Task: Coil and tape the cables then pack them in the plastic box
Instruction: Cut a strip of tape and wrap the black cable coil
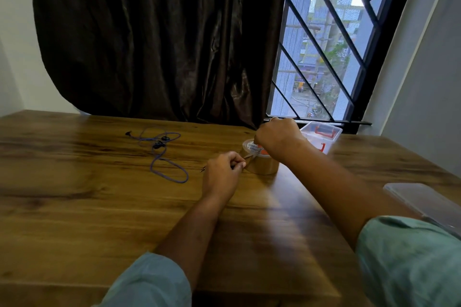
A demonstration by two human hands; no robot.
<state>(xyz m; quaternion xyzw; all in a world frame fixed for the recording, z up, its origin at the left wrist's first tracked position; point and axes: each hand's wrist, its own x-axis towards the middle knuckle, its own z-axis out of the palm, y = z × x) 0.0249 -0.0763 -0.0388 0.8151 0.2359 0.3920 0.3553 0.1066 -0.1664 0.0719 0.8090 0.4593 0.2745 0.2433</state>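
Tape roll (260, 163) sits under your right hand (278, 138), gripped on top; your left hand (223, 172) pinches its loose strip.

Dim indoors, lit by daylight from the window (324, 45) at upper right. Pale glare streak across the table (74, 194) near centre. Soft motion blur throughout, strongest on the sleeves (411, 262). Wide-angle bending at the edges, curtain (149, 37) nearly black.
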